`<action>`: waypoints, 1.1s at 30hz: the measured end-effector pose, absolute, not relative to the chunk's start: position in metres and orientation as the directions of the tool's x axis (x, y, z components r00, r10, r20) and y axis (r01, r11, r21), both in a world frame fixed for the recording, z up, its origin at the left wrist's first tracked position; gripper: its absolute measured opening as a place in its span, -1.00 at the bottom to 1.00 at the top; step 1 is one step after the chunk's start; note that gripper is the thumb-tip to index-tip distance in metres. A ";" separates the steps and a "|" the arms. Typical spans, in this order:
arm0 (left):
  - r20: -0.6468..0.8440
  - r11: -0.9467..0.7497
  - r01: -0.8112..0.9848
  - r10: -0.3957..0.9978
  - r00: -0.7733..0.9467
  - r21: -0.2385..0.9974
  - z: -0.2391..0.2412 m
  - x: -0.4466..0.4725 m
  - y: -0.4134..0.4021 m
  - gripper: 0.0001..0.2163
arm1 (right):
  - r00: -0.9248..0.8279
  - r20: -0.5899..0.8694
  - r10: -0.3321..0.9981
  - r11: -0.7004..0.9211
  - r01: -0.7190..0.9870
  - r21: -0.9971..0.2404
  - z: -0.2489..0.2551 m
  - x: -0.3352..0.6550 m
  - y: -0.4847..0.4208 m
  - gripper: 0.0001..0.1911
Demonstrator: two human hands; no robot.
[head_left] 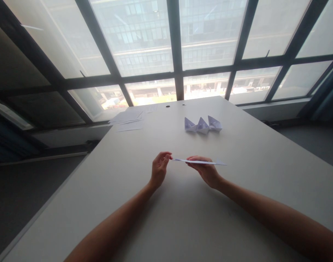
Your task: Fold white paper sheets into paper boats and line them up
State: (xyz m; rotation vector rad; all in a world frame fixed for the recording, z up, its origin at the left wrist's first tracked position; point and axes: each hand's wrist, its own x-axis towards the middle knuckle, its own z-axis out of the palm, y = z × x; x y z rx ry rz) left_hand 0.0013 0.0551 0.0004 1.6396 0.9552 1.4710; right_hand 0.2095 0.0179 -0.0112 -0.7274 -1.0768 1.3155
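Note:
A folded sheet of white paper (pixel 201 162) is held nearly edge-on above the table, so its folded shape is hard to make out. My left hand (pixel 159 168) is at its left end, with thumb and fingers pinched together at the pointed tip. Around the paper's middle, my right hand (pixel 206 172) grips it, fingers behind and above the edge and the rest of the hand below. Farther back stand folded paper boats: a left one (pixel 190 126), a middle one (pixel 202 126) and a right one (pixel 215 124), side by side in a row.
Several flat white paper sheets (pixel 129 118) lie loosely stacked at the table's far left. The white table (pixel 128 189) narrows toward large dark-framed windows (pixel 178 54). Two small holes, one of them a dark cable hole (pixel 167 106), are near its far edge.

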 end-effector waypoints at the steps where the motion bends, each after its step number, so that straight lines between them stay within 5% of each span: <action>1: 0.424 -0.431 0.046 0.900 0.104 0.901 0.000 -0.001 0.057 -0.78 | -0.097 0.157 0.983 0.100 -0.434 -0.895 -0.011 0.209 0.017 -0.82; 10: 0.092 -0.152 0.044 0.778 0.621 0.987 0.013 -0.016 0.059 -0.60 | -0.138 0.033 0.990 -0.051 -0.565 -0.824 -0.010 0.209 0.015 -0.77; 33: -0.073 -0.055 0.198 0.809 0.583 0.979 0.020 -0.005 0.051 -0.78 | -0.128 -0.008 0.992 -0.068 -0.471 -0.879 -0.017 0.203 0.017 -0.67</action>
